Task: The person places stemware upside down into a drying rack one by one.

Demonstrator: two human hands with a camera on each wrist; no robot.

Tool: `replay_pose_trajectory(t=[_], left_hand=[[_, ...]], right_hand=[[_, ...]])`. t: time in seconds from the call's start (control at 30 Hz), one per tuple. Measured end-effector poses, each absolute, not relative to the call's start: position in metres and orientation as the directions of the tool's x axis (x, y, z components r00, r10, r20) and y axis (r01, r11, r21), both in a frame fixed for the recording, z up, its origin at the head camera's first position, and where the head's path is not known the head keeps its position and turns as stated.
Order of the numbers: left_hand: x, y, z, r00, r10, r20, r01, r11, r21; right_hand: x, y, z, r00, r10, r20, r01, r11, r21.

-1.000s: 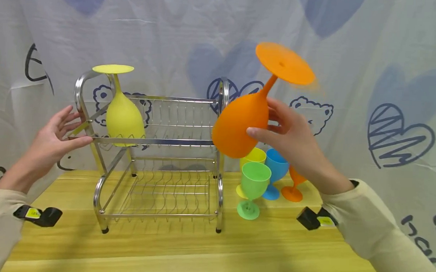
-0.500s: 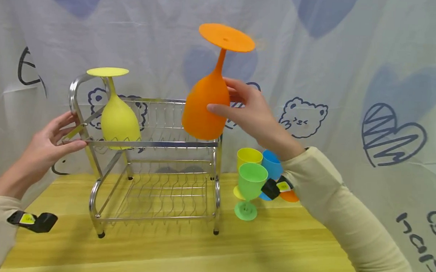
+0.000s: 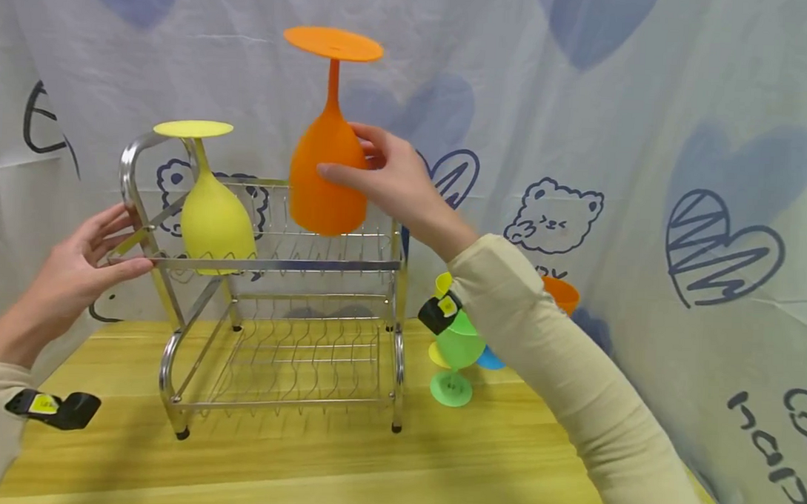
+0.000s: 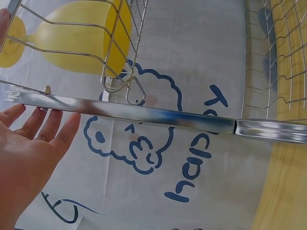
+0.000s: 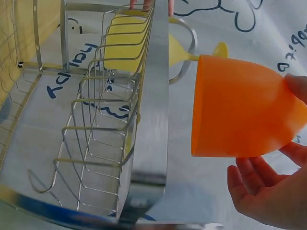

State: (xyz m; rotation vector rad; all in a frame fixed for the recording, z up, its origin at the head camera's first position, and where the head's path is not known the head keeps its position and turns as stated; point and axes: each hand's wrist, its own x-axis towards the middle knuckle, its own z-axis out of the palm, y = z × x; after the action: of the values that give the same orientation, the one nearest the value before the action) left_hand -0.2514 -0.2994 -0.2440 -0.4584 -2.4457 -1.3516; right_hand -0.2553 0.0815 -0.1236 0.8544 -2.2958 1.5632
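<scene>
An orange goblet [image 3: 329, 171] hangs upside down above the upper tier of the metal dish rack [image 3: 296, 264]. My right hand [image 3: 395, 181] grips its bowl from the right, thumb in front. The right wrist view shows the rim of the orange goblet [image 5: 240, 108] apart from the rack wires. A yellow goblet [image 3: 218, 219] stands inverted in the upper tier's left end. My left hand [image 3: 76, 266] rests against the rack's left side, thumb at the front rail. In the left wrist view, the left hand's fingertips [image 4: 72, 122] touch the metal bar, fairly straight.
A green goblet [image 3: 459, 350] stands upright on the wooden table [image 3: 303, 463], right of the rack. Yellow, blue and orange goblets [image 3: 562, 293] behind it are partly covered by my right sleeve. A patterned curtain [image 3: 549, 101] hangs behind the rack.
My right hand has carried the orange goblet leftward and slightly up, from the rack's right end to over its upper tier. The goblet has turned from tilted to nearly vertical. My left hand stays at the rack.
</scene>
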Motion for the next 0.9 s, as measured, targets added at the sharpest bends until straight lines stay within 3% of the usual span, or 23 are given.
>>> replay_pose_trajectory(t=[0.53, 0.9], left_hand=[[-0.251, -0.300, -0.245, -0.904, 0.126, 0.409, 0.413, 0.506, 0.757], [-0.250, -0.299, -0.246, -0.904, 0.121, 0.411, 0.411, 0.515, 0.752]], right_hand=[[-0.290, 0.039, -0.129, -0.886, -0.344, 0.311, -0.445, 0.439, -0.781], [-0.303, 0.017, -0.142, -0.901, -0.347, 0.260, -0.404, 0.452, -0.795]])
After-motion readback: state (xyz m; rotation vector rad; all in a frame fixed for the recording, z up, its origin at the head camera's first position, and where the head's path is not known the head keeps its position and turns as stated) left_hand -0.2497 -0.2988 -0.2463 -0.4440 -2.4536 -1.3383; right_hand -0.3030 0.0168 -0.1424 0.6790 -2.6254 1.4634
